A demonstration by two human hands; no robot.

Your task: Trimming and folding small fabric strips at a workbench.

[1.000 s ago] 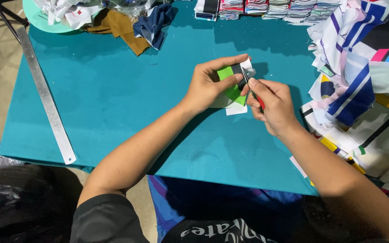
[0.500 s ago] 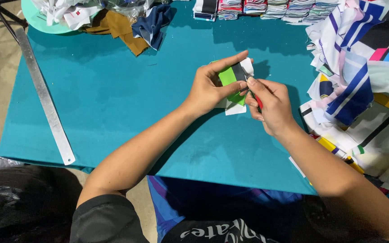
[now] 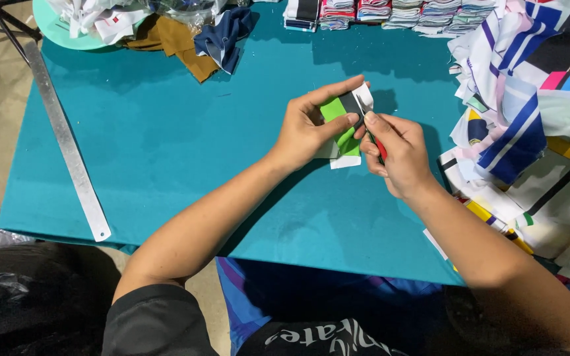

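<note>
While the person's dark sleeves and forearms fill the near edge of the view, the work itself sits just above the middle of the teal table [image 3: 166, 165]; the left hand [image 3: 308, 128] is closed around a small fabric piece [image 3: 346, 128], green with a dark band and a white edge, thumb on top and fingers curled behind it, holding it lifted slightly off the cloth; the right hand [image 3: 397, 155] is clenched on a small cutter with a red handle [image 3: 376, 142], its thin metal tip touching the piece's upper right edge. That piece looks light, thin and limp, so it would likely fold or slide unless pinched close to where the blade works, as the thumb does now; its edges are probably the safest hold, well clear of the tip. Off to the right lies a loose heap of striped printed fabric [image 3: 529, 125]; a long metal ruler [image 3: 67, 145] runs along the left edge; farther back are brown and navy scraps [image 3: 199, 39], a pale green tray of rags [image 3: 61, 29], and a row of folded cloth stacks [image 3: 390, 12] at the far edge.
</note>
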